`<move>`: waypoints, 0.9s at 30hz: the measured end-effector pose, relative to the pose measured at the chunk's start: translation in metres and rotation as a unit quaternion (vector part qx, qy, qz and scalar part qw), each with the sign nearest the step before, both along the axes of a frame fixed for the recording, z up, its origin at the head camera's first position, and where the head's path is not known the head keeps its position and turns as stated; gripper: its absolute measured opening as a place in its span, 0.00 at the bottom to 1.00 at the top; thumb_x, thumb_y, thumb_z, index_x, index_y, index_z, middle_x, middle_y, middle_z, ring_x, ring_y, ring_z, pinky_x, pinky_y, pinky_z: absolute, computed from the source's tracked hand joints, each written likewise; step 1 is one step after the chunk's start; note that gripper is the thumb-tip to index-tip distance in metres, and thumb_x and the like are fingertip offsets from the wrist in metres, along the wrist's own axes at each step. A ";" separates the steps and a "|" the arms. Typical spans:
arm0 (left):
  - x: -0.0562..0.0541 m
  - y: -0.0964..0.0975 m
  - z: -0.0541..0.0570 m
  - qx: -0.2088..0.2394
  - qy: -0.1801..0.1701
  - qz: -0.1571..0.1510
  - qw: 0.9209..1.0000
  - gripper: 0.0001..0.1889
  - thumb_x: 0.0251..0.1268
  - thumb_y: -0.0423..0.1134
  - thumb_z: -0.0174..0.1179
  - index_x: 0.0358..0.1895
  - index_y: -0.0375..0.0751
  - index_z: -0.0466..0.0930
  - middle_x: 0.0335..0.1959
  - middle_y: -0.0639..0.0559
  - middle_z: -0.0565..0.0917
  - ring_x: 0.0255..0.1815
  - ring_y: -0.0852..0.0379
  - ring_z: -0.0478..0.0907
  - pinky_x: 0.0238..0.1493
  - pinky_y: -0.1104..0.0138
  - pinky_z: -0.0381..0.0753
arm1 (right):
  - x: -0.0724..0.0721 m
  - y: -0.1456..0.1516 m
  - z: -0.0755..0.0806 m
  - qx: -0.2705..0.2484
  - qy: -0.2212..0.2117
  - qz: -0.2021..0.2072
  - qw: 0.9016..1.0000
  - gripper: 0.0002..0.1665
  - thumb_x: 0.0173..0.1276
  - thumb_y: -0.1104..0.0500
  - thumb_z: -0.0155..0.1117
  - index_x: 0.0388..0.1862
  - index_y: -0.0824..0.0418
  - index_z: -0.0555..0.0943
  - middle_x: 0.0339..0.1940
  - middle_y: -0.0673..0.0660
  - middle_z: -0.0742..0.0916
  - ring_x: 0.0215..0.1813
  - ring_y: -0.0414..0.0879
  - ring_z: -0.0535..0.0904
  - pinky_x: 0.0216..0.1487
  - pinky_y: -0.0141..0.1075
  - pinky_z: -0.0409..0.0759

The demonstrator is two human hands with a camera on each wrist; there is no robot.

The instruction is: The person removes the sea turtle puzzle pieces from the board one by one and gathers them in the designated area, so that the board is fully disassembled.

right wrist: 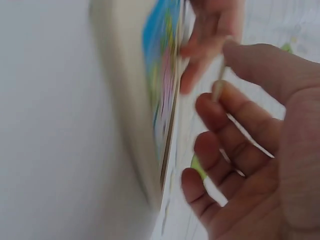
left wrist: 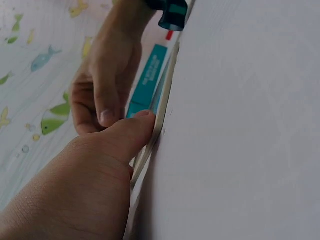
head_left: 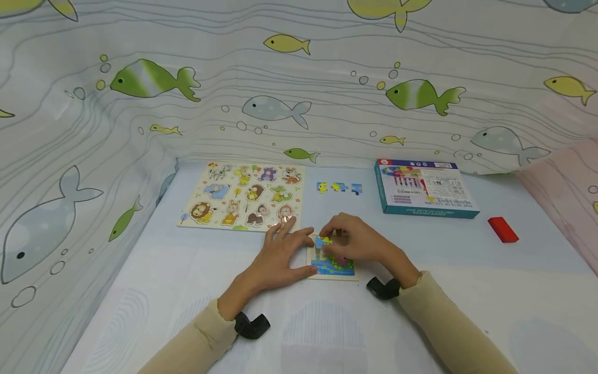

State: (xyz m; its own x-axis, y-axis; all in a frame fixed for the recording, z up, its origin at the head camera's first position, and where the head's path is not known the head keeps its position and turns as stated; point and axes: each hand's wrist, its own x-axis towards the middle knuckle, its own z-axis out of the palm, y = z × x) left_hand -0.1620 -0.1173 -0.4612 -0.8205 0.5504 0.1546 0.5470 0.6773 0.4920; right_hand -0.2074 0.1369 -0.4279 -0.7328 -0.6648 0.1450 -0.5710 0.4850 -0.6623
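Note:
A small jigsaw board [head_left: 333,277] with a pale wooden border lies in front of the person, partly filled with blue, green and pink pieces. The left hand [head_left: 279,259] rests along its left side, fingers spread; in the left wrist view, the thumb [left wrist: 137,130] presses on the border. Over the board's upper right, the right hand [head_left: 357,241] pinches a thin jigsaw piece [right wrist: 218,82] between thumb and fingertips. Edge-on in the right wrist view, the piece hides its picture. That hand covers part of the board in the head view.
Behind the board lie several loose jigsaw pieces [head_left: 356,189]. A larger animal puzzle board [head_left: 300,182] is at the back left, its lower right corner near the left fingertips. A teal-edged box [head_left: 430,202] and a red block [head_left: 503,229] are on the right. Fish-patterned cloth rises behind.

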 end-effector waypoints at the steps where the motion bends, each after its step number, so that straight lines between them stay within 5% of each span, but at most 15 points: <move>1: 0.000 0.000 0.000 0.000 -0.001 0.000 1.000 0.25 0.63 0.64 0.63 0.58 0.58 0.78 0.78 0.60 0.67 0.86 0.44 0.42 0.80 0.42 0.40 | -0.002 0.002 0.001 -0.004 0.002 -0.010 1.000 0.15 0.63 0.55 0.76 0.48 0.53 0.86 0.43 0.45 0.87 0.44 0.43 0.78 0.48 0.37 0.79; 13: 0.001 0.001 0.000 -0.001 0.001 -0.002 1.000 0.25 0.63 0.64 0.63 0.57 0.57 0.77 0.78 0.58 0.68 0.86 0.42 0.43 0.79 0.41 0.40 | -0.035 0.011 0.006 -0.004 0.042 -0.064 0.997 0.16 0.64 0.56 0.76 0.49 0.56 0.86 0.44 0.51 0.88 0.40 0.47 0.77 0.44 0.42 0.79; 27: 0.002 0.001 0.001 -0.009 -0.008 0.003 1.000 0.24 0.63 0.65 0.62 0.57 0.60 0.76 0.79 0.60 0.67 0.86 0.45 0.42 0.79 0.42 0.40 | -0.083 -0.002 0.006 0.093 -0.014 -0.083 0.992 0.17 0.65 0.53 0.74 0.49 0.59 0.86 0.43 0.54 0.88 0.40 0.47 0.77 0.43 0.36 0.76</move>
